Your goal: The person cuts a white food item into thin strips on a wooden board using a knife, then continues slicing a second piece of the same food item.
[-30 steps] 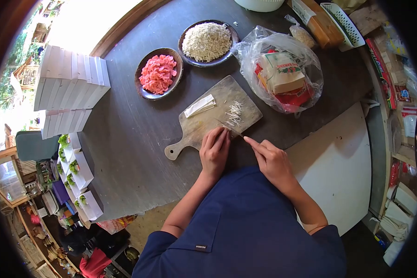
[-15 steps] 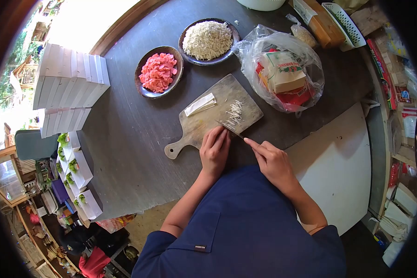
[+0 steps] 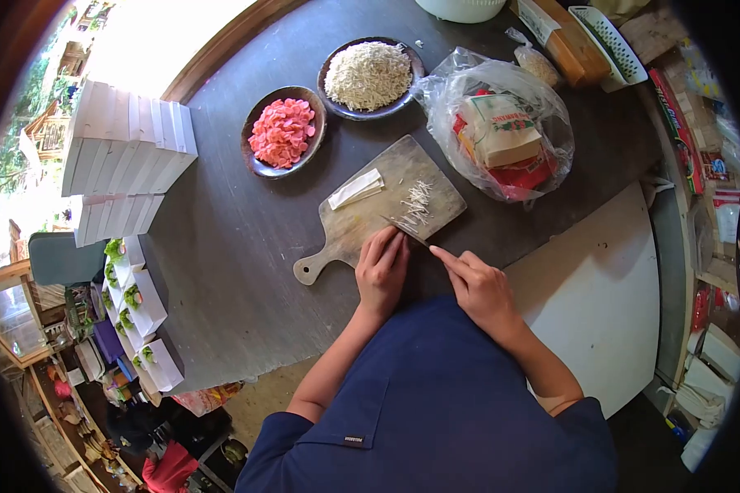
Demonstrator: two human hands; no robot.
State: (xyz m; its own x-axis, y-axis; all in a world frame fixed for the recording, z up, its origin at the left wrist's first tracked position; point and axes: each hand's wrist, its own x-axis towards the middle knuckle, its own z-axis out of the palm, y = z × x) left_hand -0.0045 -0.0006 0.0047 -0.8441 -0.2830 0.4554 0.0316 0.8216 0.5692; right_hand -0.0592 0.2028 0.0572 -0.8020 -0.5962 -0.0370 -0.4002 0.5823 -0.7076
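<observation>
A wooden cutting board (image 3: 345,232) lies on the dark table, its handle pointing toward the lower left. Thin pale shreds (image 3: 416,201) are scattered on its right half, and a few flat whitish strips (image 3: 357,189) rest on its left half. My right hand (image 3: 478,287) grips a knife (image 3: 411,233), index finger stretched along it, the blade over the board's near edge beside the shreds. My left hand (image 3: 381,271) is closed at that same edge, fingertips bent down next to the blade. Whatever its fingers press on is hidden beneath them.
Beyond the board stand a bowl of pink pieces (image 3: 283,133) and a bowl of pale shreds (image 3: 368,76). A clear plastic bag (image 3: 510,131) with packets sits to the right. White boxes (image 3: 127,156) are stacked at left, near open boxes with greens (image 3: 140,300). A person in red (image 3: 171,468) is at lower left.
The whole view has shifted slightly. My right hand and the knife have moved a very little at the board's edge; my left hand keeps its place there.
</observation>
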